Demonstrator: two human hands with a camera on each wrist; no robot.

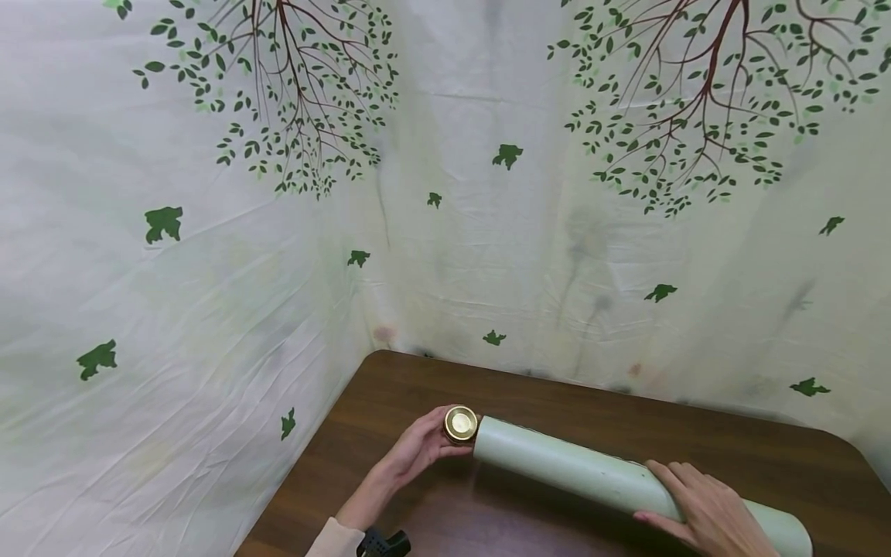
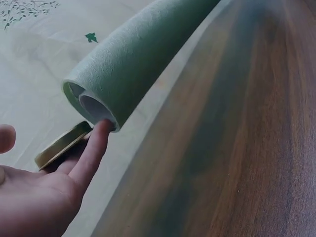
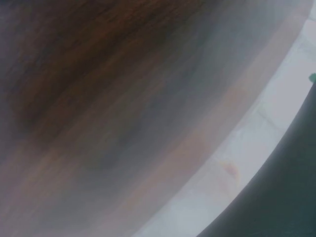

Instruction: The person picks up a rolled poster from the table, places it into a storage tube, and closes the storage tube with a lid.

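A long pale green tube (image 1: 571,463) is held slantwise over the brown table. My right hand (image 1: 710,507) grips it near its right end, fingers over the top and thumb on the near side. At its left end my left hand (image 1: 421,445) holds a round gold lid (image 1: 461,424) just beside the tube's mouth. In the left wrist view, the lid (image 2: 63,145) lies against the fingers, and one fingertip touches the rim of the tube (image 2: 133,59). Something pale and curled, like a rolled sheet (image 2: 94,107), shows inside the mouth. The right wrist view shows only part of the tube's dark side (image 3: 276,192).
The wooden table (image 1: 404,379) has its far edge against a pale fabric backdrop (image 1: 445,255) printed with trees and green leaves. More backdrop hangs along the left. A black strap device (image 1: 383,544) sits on the left wrist.
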